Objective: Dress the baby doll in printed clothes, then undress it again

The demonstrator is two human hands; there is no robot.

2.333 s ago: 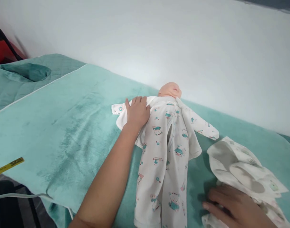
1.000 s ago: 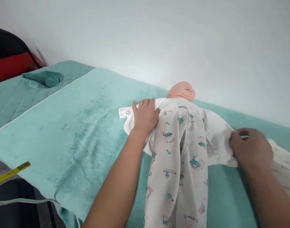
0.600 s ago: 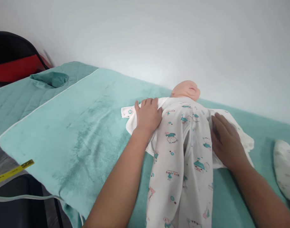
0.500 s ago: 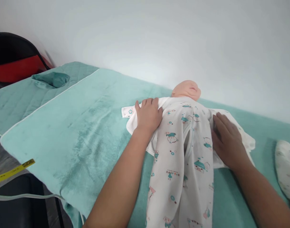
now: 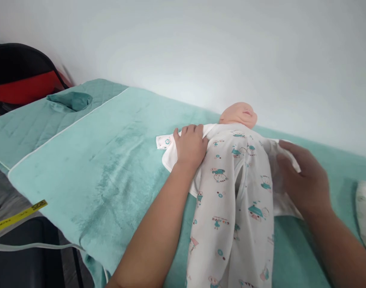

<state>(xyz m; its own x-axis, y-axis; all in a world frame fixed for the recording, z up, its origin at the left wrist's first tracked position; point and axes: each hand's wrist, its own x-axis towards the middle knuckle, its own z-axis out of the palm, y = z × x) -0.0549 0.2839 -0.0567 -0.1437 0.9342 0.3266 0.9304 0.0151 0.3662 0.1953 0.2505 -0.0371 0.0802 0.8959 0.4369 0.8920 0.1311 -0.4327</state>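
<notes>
A baby doll point(image 5: 238, 114) lies on its back on a green velvety cover point(image 5: 126, 132). Over its body is spread white baby clothing with teal and pink animal prints point(image 5: 227, 192), its two legs stretching toward me. White shirt cloth point(image 5: 170, 156) shows on both sides underneath, with a short printed cuff at the left. My left hand point(image 5: 191, 145) rests flat on the cloth beside the doll's chest, fingers stretched out. At the other side, my right hand point(image 5: 305, 176) curls its thumb and fingers around the shirt's right part, slightly blurred. The doll's arms are hidden.
A white cloth bundle point(image 5: 365, 212) sits at the right edge. The pale wall point(image 5: 183, 48) borders the bed's far side. At left are a face hole point(image 5: 70, 102), a black and red chair point(image 5: 24, 86), a yellow strip point(image 5: 18, 216) and a cable point(image 5: 36, 246).
My right hand has gone from lying flat on the shirt to lifting and folding its right part inward. My left hand stays in place; the view has shifted slightly.
</notes>
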